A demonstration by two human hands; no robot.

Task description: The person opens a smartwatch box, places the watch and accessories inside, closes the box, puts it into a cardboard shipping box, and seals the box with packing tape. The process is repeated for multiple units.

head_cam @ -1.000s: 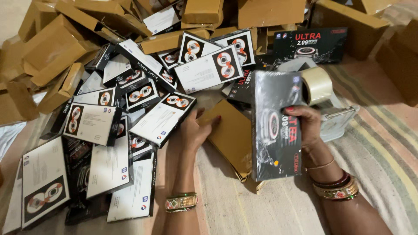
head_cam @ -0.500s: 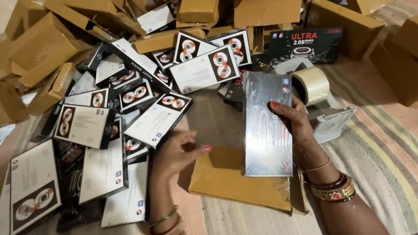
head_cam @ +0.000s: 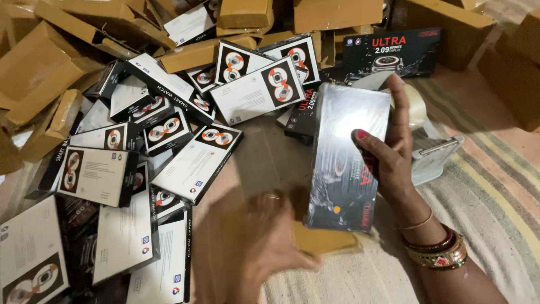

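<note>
Gripping glossy black box (head_cam: 346,160) in right hand (head_cam: 388,157), left hand (head_cam: 270,242) blurred below

Glossy black box (head_cam: 346,157), upright, shrink-wrapped, held

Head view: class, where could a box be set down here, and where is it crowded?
Free: the striped mat right of the right hand and its shiny box; some near the left hand. Crowded: the boxed pile left, brown cartons behind.
</note>
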